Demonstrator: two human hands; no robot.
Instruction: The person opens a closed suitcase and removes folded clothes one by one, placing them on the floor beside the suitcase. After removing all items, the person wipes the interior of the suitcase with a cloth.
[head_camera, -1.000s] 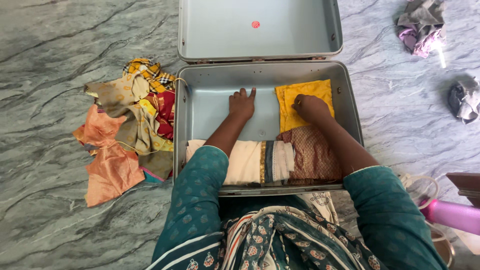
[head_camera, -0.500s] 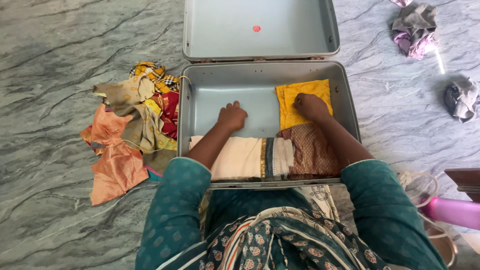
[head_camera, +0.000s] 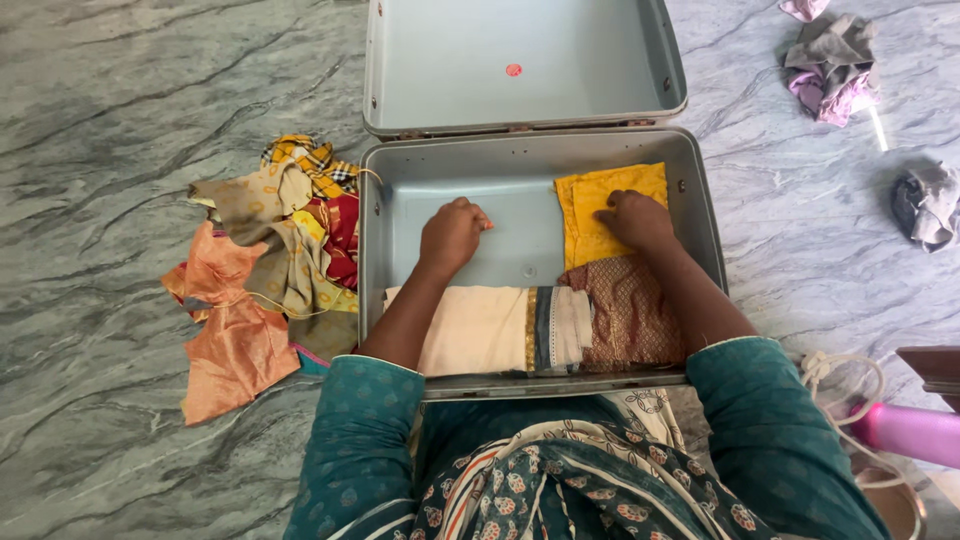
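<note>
From the head camera, looking down: an open grey metal suitcase (head_camera: 378, 240) lies on the marbled floor (head_camera: 120, 110), its lid (head_camera: 520, 60) flung back beyond both hands. The left hand (head_camera: 452, 235) rests knuckles-up on the bare bottom of the case, fingers curled in loosely; it seems to hold nothing, though the palm side is hidden. Just nearer the person than this hand lies a folded cream cloth (head_camera: 480, 325) with a dark striped border, and the forearm passes over it. To the right of the left hand, a little apart, the right hand (head_camera: 632, 218) lies flat on a folded yellow cloth (head_camera: 600, 195) in the case's far right corner, fingers bent and pressing down on it. Nearer than the right hand, touching the yellow piece, sits a folded maroon brocade cloth (head_camera: 625, 315). Left of the left hand, outside the case wall, a heap of loose clothes (head_camera: 265, 270) in orange, olive, red and yellow lies on the floor. Far to the right of the right hand are crumpled grey rags (head_camera: 830, 65).
</note>
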